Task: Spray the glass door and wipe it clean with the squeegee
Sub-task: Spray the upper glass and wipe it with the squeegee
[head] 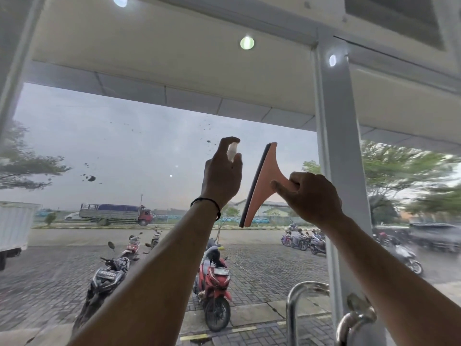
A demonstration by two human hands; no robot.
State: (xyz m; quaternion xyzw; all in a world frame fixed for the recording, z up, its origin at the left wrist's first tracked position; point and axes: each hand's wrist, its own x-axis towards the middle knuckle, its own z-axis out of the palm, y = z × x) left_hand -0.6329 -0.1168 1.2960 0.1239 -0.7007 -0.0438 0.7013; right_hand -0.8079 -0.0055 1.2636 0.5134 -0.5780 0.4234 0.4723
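The glass door (149, 151) fills the view, with dark dirt specks (91, 178) at the left and more specks (208, 141) near the top middle. My left hand (222, 176) is raised in front of the glass, shut on a small clear spray bottle (232, 151) with a finger on its top, pointing towards the upper specks. Just to its right, my right hand (309, 196) grips the handle of a pink squeegee (262, 186). The squeegee's dark rubber blade stands nearly upright, facing left.
A white door frame post (339, 171) runs down the right of the pane. Two chrome door handles (299, 308) stand at the lower right. Motorbikes, a truck and paving lie outside beyond the glass.
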